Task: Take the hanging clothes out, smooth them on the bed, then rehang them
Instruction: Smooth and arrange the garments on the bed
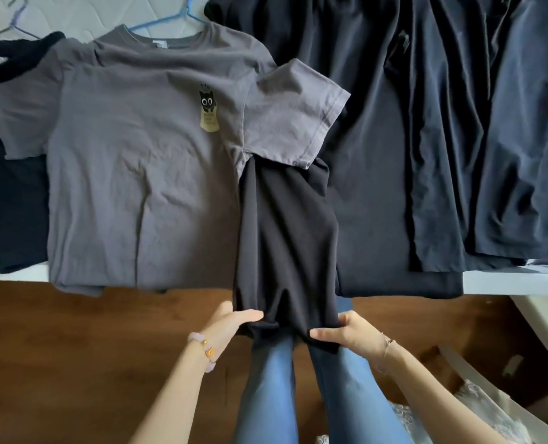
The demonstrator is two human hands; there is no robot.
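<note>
A black garment [285, 238] lies lengthwise on the bed, its top tucked under the right sleeve of a grey T-shirt [138, 174] with a small cat print. The black hem hangs off the bed's front edge. My left hand [231, 318] grips the hem's left corner and my right hand [346, 331] grips its right corner, both below the mattress edge. The grey T-shirt lies flat on a blue hanger [167, 19].
More dark garments [426, 139] spread across the bed's right side, and a black top [6, 187] lies at the left on a lilac hanger [16, 24]. The white mattress edge [516, 283] runs across. Below are wooden floor [74, 363], my jeans and a pale box [490, 395] at right.
</note>
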